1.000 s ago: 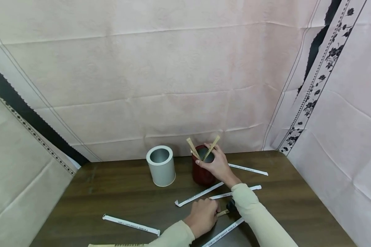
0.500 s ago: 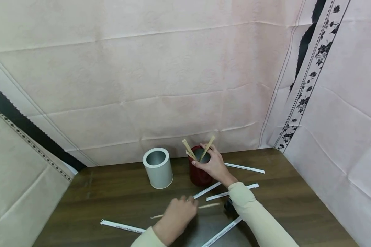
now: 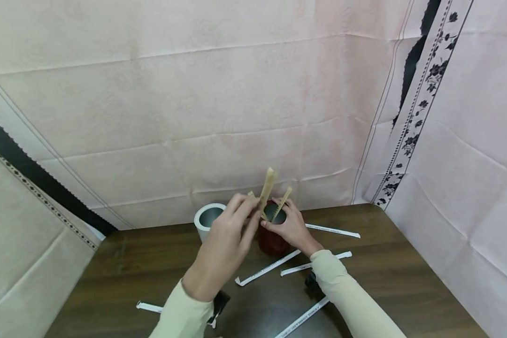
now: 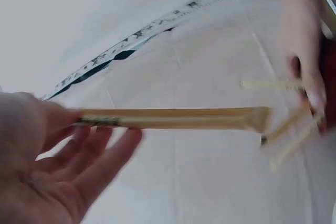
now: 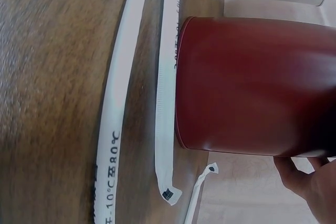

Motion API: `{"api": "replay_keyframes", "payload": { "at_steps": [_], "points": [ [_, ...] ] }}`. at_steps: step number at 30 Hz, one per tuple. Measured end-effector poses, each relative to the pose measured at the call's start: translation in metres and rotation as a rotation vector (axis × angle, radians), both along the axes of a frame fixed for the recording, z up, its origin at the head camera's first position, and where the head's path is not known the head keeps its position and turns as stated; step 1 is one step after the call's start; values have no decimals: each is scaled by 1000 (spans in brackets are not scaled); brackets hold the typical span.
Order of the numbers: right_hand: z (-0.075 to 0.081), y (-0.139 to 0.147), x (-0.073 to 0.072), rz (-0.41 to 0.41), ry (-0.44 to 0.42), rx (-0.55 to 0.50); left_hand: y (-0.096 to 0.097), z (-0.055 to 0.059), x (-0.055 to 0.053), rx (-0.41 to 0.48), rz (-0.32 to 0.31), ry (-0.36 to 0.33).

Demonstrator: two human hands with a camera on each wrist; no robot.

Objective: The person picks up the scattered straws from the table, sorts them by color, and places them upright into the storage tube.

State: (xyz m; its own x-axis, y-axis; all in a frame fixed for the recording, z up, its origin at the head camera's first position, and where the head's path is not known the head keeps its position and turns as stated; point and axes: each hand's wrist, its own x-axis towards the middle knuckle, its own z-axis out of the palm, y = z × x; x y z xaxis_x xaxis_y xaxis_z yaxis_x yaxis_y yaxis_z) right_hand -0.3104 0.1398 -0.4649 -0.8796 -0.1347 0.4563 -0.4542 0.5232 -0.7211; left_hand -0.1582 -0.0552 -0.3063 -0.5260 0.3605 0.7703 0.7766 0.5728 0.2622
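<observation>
My left hand pinches a tan paper-wrapped straw between thumb and fingers, raised beside the mouth of a dark red cup. In the head view this straw stands nearly upright and overlaps the cup's left rim. Across the opening, my right hand grips the cup by its rim, thumb at the front and fingers behind. Other tan straws lean out of the cup, one straw rising close to the right fingers. The cup's left side is hidden behind the left hand in the head view.
A white cup stands left of the red one, partly covered by the left hand. Several white paper-wrapped straws lie on the brown wooden table, one white straw near the front. Pale cloth hangs behind the table.
The left hand was low over the table by a tan straw; it has risen forward to the red cup with that straw. The right hand has kept its grip on the cup.
</observation>
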Motion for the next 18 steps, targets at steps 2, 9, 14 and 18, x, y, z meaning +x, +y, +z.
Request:
{"api": "replay_keyframes", "payload": {
  "at_steps": [2, 9, 14, 18],
  "points": [
    [-2, 0, -1, 6, 6, -8, 11, 2, -10, 71, -42, 18],
    [-6, -1, -1, 25, 20, 14, 42, -27, -48, 106, 41, 83],
    [-5, 0, -1, 17, 99, 52, 54, -58, -67, 26, 148, 55],
    [-4, 2, -2, 18, 200, 101, 61, -78, -77, -102, 202, 3]
  ]
}}
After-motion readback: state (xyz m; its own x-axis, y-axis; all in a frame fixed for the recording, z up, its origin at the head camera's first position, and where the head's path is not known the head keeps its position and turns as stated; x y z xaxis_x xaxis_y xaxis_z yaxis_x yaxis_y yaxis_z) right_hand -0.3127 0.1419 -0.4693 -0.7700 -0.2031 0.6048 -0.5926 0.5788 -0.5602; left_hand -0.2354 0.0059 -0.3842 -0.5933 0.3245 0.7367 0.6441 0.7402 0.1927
